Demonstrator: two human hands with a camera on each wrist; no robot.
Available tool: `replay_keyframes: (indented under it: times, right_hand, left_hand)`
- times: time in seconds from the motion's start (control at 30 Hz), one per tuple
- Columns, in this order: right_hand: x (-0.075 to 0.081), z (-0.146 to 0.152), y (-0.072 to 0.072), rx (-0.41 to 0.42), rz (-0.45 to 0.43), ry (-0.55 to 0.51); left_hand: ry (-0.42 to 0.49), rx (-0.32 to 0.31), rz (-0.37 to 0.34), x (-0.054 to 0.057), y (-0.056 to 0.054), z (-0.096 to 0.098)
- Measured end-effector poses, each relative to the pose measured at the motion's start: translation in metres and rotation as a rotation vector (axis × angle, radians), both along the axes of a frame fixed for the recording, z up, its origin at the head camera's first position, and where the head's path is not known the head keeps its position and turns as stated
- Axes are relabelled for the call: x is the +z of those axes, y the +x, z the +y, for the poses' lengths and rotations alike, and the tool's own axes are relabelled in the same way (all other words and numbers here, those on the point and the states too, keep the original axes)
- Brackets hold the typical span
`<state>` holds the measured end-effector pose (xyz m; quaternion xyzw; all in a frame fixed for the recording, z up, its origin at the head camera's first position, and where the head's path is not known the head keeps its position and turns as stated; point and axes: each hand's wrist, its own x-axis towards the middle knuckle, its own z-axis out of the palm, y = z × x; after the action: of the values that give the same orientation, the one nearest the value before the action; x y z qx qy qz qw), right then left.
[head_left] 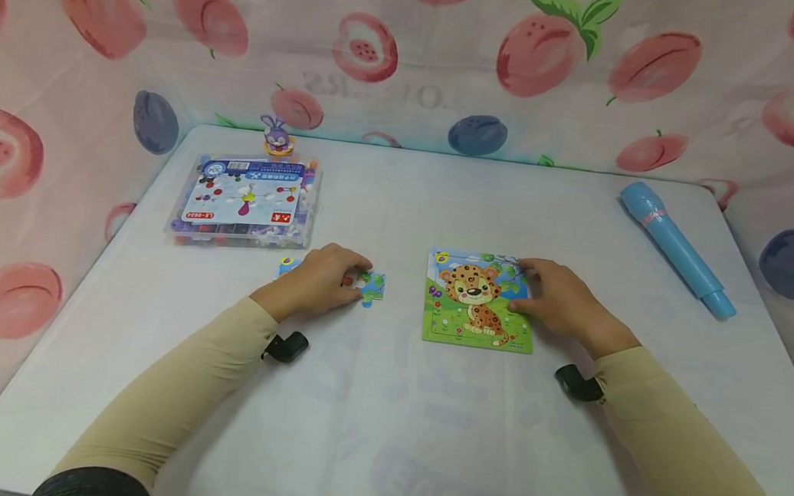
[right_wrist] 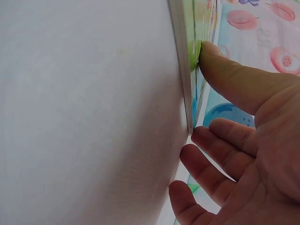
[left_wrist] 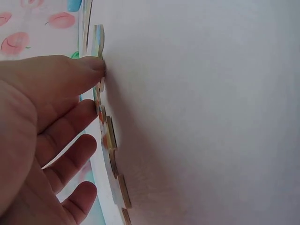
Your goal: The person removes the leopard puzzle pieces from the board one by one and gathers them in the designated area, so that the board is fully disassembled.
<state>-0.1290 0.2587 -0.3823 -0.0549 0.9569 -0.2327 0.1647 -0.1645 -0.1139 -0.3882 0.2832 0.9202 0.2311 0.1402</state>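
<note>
My left hand [head_left: 322,281] is over a group of jigsaw pieces, thumb and index finger pinching a blue-and-green jigsaw piece [head_left: 376,286] at its edges. In the left wrist view, a row of wooden pieces [left_wrist: 112,159] runs edge-on below the fingers; the hand hides part of it in the head view. My right hand [head_left: 559,302] is at the right side of a square leopard puzzle board [head_left: 476,300]. Its thumb rests on the picture and the index fingertip touches near the board's corner, the other fingers loosely bent in the right wrist view.
A clear plastic case [head_left: 244,203] with a printed label stands at the back left, a small purple rabbit figure [head_left: 277,137] behind it. A blue toy microphone [head_left: 676,248] lies at the right. The white table [head_left: 357,430] meets a fruit-printed cloth [head_left: 418,50] at the back.
</note>
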Motion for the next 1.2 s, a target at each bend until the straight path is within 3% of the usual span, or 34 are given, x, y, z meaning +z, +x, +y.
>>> replay_keyframes:
  times: [0.53, 1.0, 1.2]
  right_hand:
    - [0.0, 0.001, -0.001, 0.009, -0.002, 0.002]
    - [0.005, -0.006, 0.005, 0.102, 0.09, 0.067]
    - [0.002, -0.011, 0.01, 0.134, 0.083, 0.031]
  left_hand:
    - [-0.022, 0.01, -0.028, 0.002, -0.002, 0.0]
    - [-0.001, -0.013, -0.022, 0.003, -0.003, -0.002]
    - [0.013, -0.009, -0.031, 0.004, -0.003, -0.002]
